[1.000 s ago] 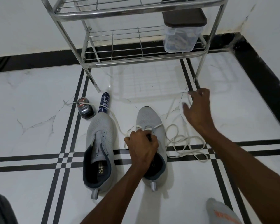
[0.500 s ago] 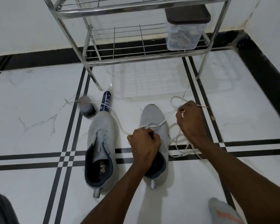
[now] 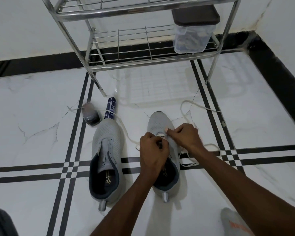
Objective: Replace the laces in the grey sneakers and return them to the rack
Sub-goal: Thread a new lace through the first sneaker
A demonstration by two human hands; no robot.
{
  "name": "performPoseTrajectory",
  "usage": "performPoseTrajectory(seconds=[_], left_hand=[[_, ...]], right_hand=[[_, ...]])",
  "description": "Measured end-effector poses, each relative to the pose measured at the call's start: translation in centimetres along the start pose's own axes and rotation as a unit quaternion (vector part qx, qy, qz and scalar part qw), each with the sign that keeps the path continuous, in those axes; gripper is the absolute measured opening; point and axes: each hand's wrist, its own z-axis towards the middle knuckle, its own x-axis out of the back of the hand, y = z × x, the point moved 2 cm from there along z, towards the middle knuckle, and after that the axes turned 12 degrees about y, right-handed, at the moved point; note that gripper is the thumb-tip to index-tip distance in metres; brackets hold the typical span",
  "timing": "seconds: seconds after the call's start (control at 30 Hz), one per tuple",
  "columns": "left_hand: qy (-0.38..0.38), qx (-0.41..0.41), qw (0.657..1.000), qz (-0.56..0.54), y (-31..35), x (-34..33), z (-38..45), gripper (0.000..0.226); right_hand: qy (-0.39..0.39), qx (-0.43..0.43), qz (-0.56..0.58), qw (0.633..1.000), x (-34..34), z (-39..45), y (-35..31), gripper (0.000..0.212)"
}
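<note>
The right grey sneaker (image 3: 160, 123) stands on the white tiled floor (image 3: 41, 133), toe toward the wall, and both hands sit directly on top of its lacing area. A white lace (image 3: 187, 106) already crosses the lowest eyelets near the toe. The left hand (image 3: 152, 152) lies over the tongue with its fingers curled, pinching the lace against the shoe. The right hand (image 3: 184, 135) meets it from the shoe's right side, thumb and forefinger pinching the lace just above the eyelets. From there the lace loops out across the floor to the right of the sneaker and trails back under the right forearm.

The left grey sneaker (image 3: 106, 150) stands just beside it, parallel, unlaced, well clear of either hand. A second white lace (image 3: 124, 132) runs along the floor between the 2 shoes. At the left sneaker's toe lie a dark blue spray can (image 3: 110, 108) and a small dark tin (image 3: 90, 114).

Beyond, the metal rack (image 3: 143, 53) stands against the wall, its lower shelf holding a clear box with a dark lid (image 3: 192, 29).
</note>
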Motion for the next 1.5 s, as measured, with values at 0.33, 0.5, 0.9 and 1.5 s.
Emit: performPoseTrajectory(seconds=[0.33, 0.5, 0.9, 1.5], left_hand=[[0.013, -0.007, 1.0, 0.012, -0.5, 0.2, -0.1, 0.015], [0.011, 0.003, 1.0, 0.015, -0.4, 0.2, -0.3, 0.014], [0.109, 0.079, 0.99, -0.033, -0.5, 1.5, -0.1, 0.018], [0.072, 0.138, 0.983, -0.1, -2.1, 0.9, 1.3, 0.04]], right_hand=[[0.051, 0.057, 0.087, 0.993, -1.3, -1.3, -0.1, 0.013], [0.074, -0.115, 0.28, 0.95, -0.3, -1.2, -0.4, 0.008], [-0.003, 0.031, 0.098, 0.995, -1.2, -1.1, -0.2, 0.015], [0.022, -0.03, 0.139, 0.99, -1.3, -1.2, 0.1, 0.021]])
